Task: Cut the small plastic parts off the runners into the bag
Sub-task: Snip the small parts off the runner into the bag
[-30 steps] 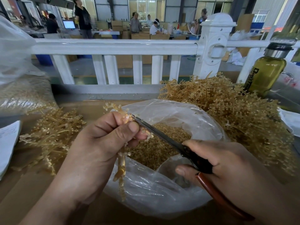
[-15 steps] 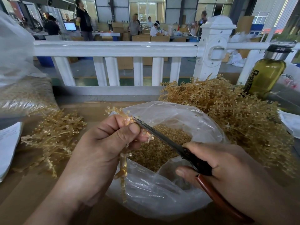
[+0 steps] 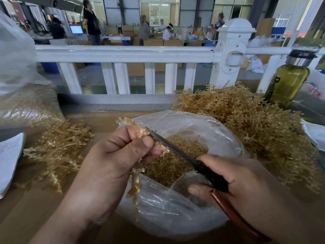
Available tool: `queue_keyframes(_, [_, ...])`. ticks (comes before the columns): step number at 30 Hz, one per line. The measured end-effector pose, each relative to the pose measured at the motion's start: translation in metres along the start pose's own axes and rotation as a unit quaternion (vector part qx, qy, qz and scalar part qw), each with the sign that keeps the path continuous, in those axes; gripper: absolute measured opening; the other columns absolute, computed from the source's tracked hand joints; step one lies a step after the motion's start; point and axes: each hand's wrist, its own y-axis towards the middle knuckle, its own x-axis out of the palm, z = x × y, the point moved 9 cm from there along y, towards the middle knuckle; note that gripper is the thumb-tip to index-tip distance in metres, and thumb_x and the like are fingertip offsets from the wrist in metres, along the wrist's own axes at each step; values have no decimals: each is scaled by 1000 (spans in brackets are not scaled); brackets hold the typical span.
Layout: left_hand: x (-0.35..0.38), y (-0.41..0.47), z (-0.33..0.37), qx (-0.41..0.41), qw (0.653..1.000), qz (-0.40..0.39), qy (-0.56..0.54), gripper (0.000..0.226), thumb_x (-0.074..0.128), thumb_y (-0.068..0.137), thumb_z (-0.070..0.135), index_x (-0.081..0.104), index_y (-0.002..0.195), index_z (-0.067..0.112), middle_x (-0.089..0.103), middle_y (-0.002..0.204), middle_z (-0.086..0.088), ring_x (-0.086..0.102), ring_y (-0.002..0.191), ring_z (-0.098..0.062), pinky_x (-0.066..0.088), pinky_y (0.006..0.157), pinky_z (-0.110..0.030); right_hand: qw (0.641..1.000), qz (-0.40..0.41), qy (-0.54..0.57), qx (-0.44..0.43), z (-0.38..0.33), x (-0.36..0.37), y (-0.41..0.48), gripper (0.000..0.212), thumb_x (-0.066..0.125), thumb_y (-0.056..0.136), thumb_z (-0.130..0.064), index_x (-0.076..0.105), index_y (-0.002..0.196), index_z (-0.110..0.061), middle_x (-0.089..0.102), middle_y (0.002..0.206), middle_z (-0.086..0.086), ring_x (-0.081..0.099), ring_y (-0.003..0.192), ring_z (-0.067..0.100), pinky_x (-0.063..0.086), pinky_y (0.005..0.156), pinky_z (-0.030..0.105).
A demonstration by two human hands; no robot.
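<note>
My left hand [image 3: 112,162] grips a tan plastic runner [image 3: 135,180] upright over the open clear bag [image 3: 219,138]; its top sticks out above my fingers and its stem hangs below my palm. My right hand [image 3: 242,189] holds the scissors [image 3: 177,150] by their brown-red handles. The blades lie against the small parts at my left fingertips. Loose cut parts [image 3: 174,161] fill the bottom of the bag.
A large heap of uncut runners [image 3: 255,127] lies right of the bag, a smaller pile of runners [image 3: 58,148] left of it. A green bottle [image 3: 288,81] stands at the back right, a filled plastic bag [image 3: 22,103] at the left, white paper [image 3: 8,159] at the left edge, a white railing [image 3: 123,55] behind.
The scene has shifted slightly in the view. Both hands keep their hold, and the scissor blades stay at the same spot on the runner.
</note>
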Motion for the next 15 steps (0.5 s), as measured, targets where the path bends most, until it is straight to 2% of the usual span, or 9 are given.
queue_keyframes(3, [2, 0, -1, 2, 1000, -7, 0, 18, 85, 69, 27, 76, 77, 14, 76, 82, -14, 75, 80, -22, 61, 79, -30, 1000, -1, -3, 0, 1, 2, 0, 43, 53, 77, -72, 60, 96, -35, 59, 81, -18, 59, 70, 0, 42, 57, 14])
queue_keyframes(5, [3, -1, 0, 1, 1000, -14, -1, 27, 79, 70, 33, 73, 80, 8, 76, 84, -15, 74, 81, -23, 60, 80, -29, 1000, 7, -9, -6, 0, 1, 0, 43, 54, 78, -71, 61, 96, -33, 58, 79, -17, 59, 69, 0, 42, 56, 14])
queue_keyframes(8, [3, -1, 0, 0, 1000, -15, -1, 30, 85, 70, 26, 68, 79, 3, 75, 83, -16, 73, 81, -24, 59, 79, -30, 1000, 13, -9, -5, 1, 1, 0, 40, 54, 79, -71, 60, 98, -37, 59, 78, -17, 60, 69, -1, 43, 56, 15])
queue_keyframes(11, [5, -1, 1, -1, 1000, -13, -7, 26, 78, 69, 28, 68, 76, 5, 75, 82, -17, 73, 80, -24, 59, 77, -28, 1000, 23, -14, -13, 1, -1, -1, 40, 54, 81, -70, 61, 101, -36, 59, 74, -15, 60, 67, 0, 45, 55, 19])
queue_keyframes(13, [7, -1, 2, 0, 1000, -19, -18, 17, 81, 70, 25, 70, 73, 13, 74, 81, -16, 72, 79, -23, 59, 76, -28, 999, 27, -12, -15, 1, -2, -1, 38, 55, 81, -69, 61, 100, -36, 58, 72, -16, 59, 65, 1, 43, 52, 19])
queue_keyframes(15, [8, -2, 3, 5, 999, -25, -25, 17, 85, 71, 23, 69, 73, 17, 74, 81, -16, 72, 80, -24, 59, 77, -28, 999, 26, -14, -17, 1, -2, -1, 38, 55, 81, -68, 62, 99, -35, 57, 72, -16, 59, 64, 1, 43, 51, 18])
